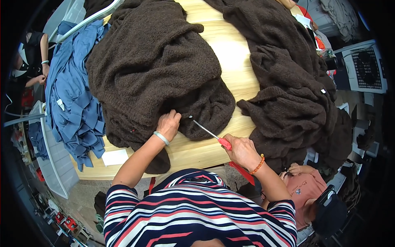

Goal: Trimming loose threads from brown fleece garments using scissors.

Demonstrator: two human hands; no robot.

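A dark brown knitted garment [152,70] lies bunched on the wooden table in front of me. My left hand [168,124] pinches its near edge, with the fingertips partly sunk in the folds. My right hand [242,151] grips the red handle of a screwdriver-like tool [207,129]. Its long, thin metal shaft points up and left across the knit, and its tip comes close to a small white spot [190,117] on the fabric. I cannot make out the shape of the tip.
Blue garments [76,88] are heaped at the left, by a white paper [115,157]. More brown knitwear [284,94] covers the right side of the wooden table [234,49]. A person in a pink shirt [302,191] is close at my right; another person [35,57] stands far left.
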